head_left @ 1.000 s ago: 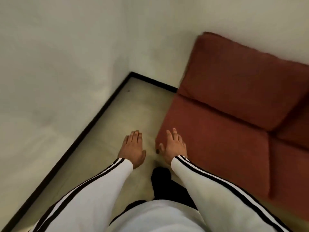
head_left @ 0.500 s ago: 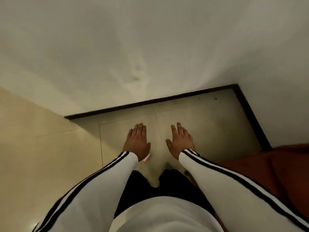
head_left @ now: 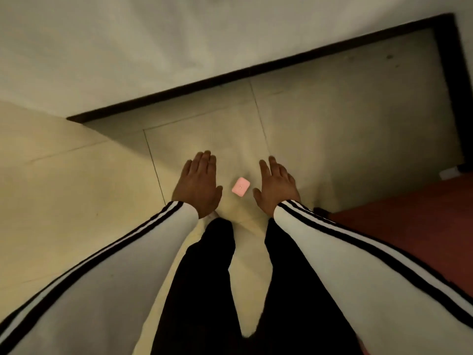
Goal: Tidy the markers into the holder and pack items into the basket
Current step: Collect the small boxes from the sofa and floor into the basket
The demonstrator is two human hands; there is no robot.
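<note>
A small pink rectangular object (head_left: 240,187), like an eraser, lies on the pale tiled floor between my two hands. My left hand (head_left: 198,184) hovers just left of it, palm down, fingers straight and together, holding nothing. My right hand (head_left: 276,185) hovers just right of it, palm down with fingers slightly spread, also holding nothing. Neither hand touches the pink object. No markers, holder or basket are in view.
A white wall (head_left: 153,47) with a black skirting strip (head_left: 230,75) runs across ahead and meets another wall at the upper right corner. A red cushion (head_left: 422,221) lies on the floor at the right. My dark-trousered legs (head_left: 210,278) stand below the hands.
The view has swung left, away from the red cushion, toward the wall and tiled floor. The pink object has come into sight between my hands, which have drawn slightly apart.
</note>
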